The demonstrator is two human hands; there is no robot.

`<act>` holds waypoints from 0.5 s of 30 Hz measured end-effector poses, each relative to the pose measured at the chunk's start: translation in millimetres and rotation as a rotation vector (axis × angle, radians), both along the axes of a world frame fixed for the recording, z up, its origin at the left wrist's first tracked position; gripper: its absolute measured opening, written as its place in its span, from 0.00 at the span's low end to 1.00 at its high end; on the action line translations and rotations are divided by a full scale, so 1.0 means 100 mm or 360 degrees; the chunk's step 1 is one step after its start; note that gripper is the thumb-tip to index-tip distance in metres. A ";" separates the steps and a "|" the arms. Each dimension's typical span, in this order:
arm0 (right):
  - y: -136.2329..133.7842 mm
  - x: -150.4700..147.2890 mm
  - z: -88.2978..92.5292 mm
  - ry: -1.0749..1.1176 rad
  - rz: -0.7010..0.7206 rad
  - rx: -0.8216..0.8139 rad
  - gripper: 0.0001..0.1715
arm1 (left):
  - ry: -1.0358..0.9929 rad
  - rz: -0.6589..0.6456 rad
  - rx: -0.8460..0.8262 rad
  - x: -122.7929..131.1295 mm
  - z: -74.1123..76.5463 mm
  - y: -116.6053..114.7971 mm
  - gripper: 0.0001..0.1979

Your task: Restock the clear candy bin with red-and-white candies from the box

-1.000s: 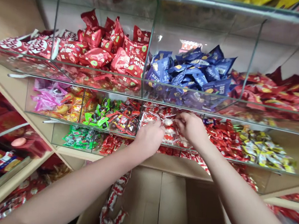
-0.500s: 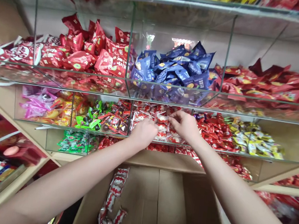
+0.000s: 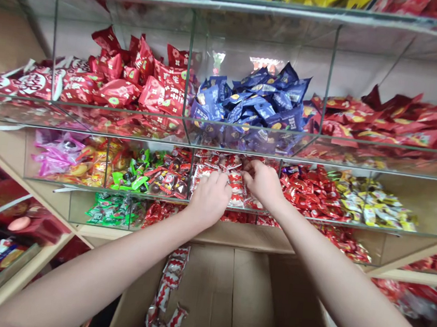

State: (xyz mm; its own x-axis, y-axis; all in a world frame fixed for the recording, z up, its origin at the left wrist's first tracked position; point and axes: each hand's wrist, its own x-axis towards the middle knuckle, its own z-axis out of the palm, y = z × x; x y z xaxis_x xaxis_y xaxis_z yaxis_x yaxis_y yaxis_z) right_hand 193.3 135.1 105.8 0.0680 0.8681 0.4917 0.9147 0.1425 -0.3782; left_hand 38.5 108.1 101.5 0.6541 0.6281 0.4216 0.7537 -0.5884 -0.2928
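Both of my hands are inside a clear bin of the middle shelf, among red-and-white wrapped candies [image 3: 237, 187] laid in rows. My left hand [image 3: 211, 196] is closed, its fingers curled down onto the candies at the bin's left side; its fingertips are partly hidden. On the other side, my right hand [image 3: 263, 184] has bent fingers and a thumb drawn in at the candies' right edge. Below my wrists stands an open cardboard box [image 3: 252, 292], with a line of the same candies [image 3: 163, 295] along its left side.
Blue packets [image 3: 256, 97] fill a bin overhead, between red packets [image 3: 120, 78] and more red packets [image 3: 395, 119]. Glass dividers and the upper shelf's front edge [image 3: 221, 138] hang close above my hands. Red candies [image 3: 312, 194] lie to the right, dark-wrapped candies [image 3: 168, 179] to the left.
My right hand has shifted slightly left and down over the candies. My left hand stays in nearly the same spot, its knuckles turned more into view. The candies in the box look unchanged.
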 end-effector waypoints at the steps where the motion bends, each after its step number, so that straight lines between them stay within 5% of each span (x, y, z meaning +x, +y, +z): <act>1: 0.00 0.00 0.00 -0.0027 -0.0008 -0.0003 0.08 | -0.0049 -0.0033 0.0035 0.01 -0.01 0.00 0.14; 10: -0.17 -0.04 -0.02 -0.0186 -0.0043 0.0150 0.12 | -0.0176 -0.0056 0.0006 0.06 -0.14 0.05 0.21; 15: -0.57 -0.06 -0.14 -0.0015 0.0183 0.0267 0.09 | -0.0246 -0.0115 -0.0013 0.03 -0.08 0.04 0.20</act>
State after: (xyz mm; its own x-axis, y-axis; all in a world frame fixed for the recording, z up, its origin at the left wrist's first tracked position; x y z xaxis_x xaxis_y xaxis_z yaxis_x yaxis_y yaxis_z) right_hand 187.4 78.2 91.7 -0.0325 0.7757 0.6303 0.8921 0.3068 -0.3317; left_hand 41.6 111.9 93.9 0.6253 0.5856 0.5158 0.7452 -0.6444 -0.1718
